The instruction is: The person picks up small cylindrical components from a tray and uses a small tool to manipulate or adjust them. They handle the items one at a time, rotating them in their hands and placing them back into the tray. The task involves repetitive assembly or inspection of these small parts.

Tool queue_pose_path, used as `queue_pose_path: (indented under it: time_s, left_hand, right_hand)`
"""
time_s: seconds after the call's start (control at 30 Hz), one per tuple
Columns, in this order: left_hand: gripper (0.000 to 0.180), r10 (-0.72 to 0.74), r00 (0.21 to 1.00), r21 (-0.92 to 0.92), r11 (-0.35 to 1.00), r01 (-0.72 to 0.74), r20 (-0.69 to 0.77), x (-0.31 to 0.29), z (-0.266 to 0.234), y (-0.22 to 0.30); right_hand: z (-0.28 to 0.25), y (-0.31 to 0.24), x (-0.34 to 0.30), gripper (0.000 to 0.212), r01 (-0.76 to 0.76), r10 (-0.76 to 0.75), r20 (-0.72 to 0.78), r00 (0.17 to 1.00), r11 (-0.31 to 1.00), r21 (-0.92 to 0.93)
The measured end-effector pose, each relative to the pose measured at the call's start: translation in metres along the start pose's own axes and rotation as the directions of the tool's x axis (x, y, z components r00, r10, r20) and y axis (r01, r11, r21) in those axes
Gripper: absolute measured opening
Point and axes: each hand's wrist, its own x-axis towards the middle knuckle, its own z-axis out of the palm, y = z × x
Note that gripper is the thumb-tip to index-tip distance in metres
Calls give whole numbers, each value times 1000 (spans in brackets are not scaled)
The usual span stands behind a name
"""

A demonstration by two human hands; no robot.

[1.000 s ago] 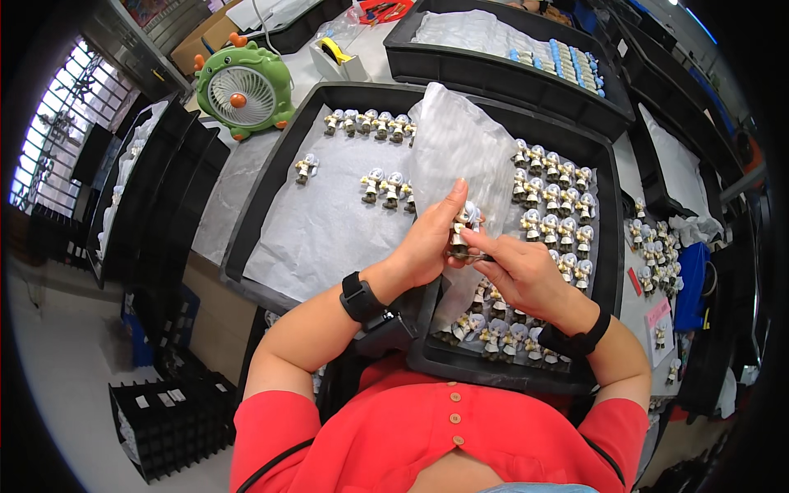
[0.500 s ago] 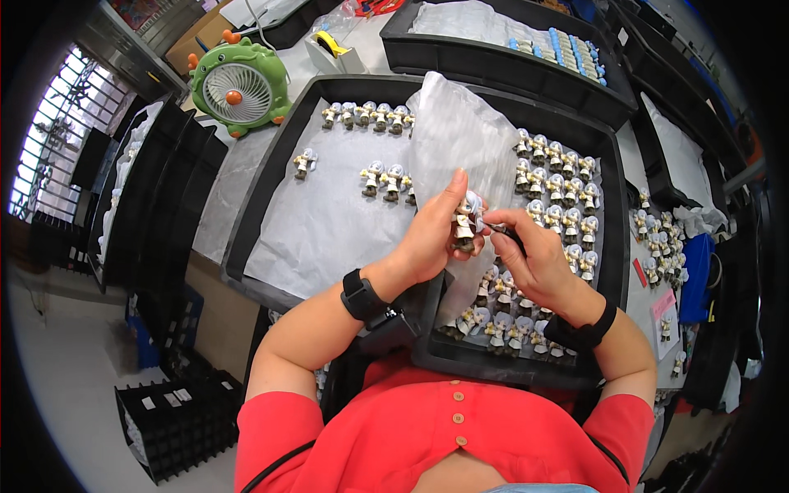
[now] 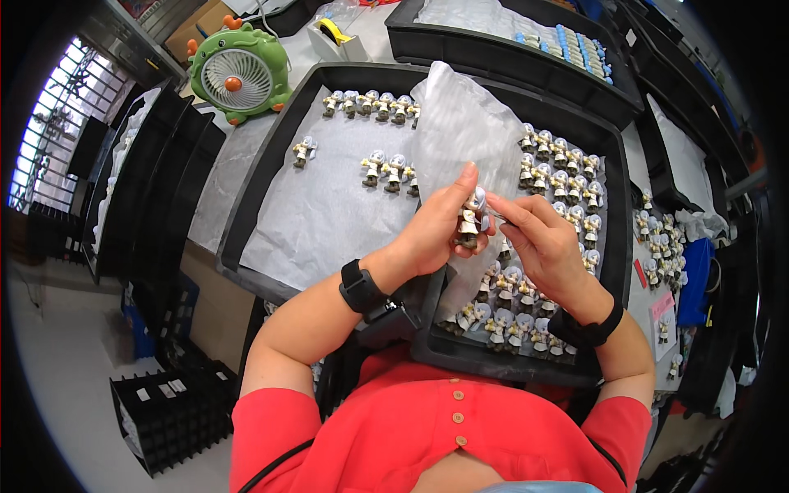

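Observation:
My left hand [image 3: 440, 220] holds a small figurine [image 3: 469, 220] upright between thumb and fingers; it has pale hair, a white outfit and dark legs. Close on its right, my right hand [image 3: 538, 238] pinches a slim, dark tool [image 3: 500, 217], its tip at the figurine's head. The tool is mostly covered by my fingers, so its exact kind is unclear. Below both hands lies a black tray [image 3: 238, 214] lined with thin white sheet. Similar figurines [image 3: 509, 283] stand in rows on its right side, with fewer on the left. A loose flap of white sheet [image 3: 460, 123] rises behind my hands.
A green animal-shaped fan [image 3: 238, 74] and a tape dispenser [image 3: 337, 39] stand beyond the tray. Another black tray [image 3: 493, 45] holds pale blue and white parts. More figurines [image 3: 660, 246] cluster at the right. Stacked black trays [image 3: 156, 181] are on the left.
Both hands stay together at the figurine. My right fingers have shifted slightly and the tool's angle has changed. The view has moved a little.

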Motion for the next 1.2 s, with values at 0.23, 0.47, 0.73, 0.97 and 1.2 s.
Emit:
queue_pose_path:
  time_s: [0.23,0.47,0.73,0.97,1.2]
  left_hand:
    - [52,-15,1000,17,1000,14,19,0,-3,0]
    - [52,-21,999,12,1000,20,36,1,-3,1]
    - [53,-11,999,27,1000,10,42,1,-4,0]
    - [54,-10,999,43,999,8,34,1,-4,0]
    - [53,-15,1000,37,999,14,22,1,-3,-1]
  right_hand:
    - [3,3,0,50,79,-78,17,997,992,-103]
    - [3,4,0,53,103,-99,33,995,985,-141]
    - [5,2,-1,55,103,-102,15,995,979,-177]
    - [5,2,-1,54,115,-109,39,993,971,-208]
    - [6,4,-2,53,113,-108,38,993,974,-197]
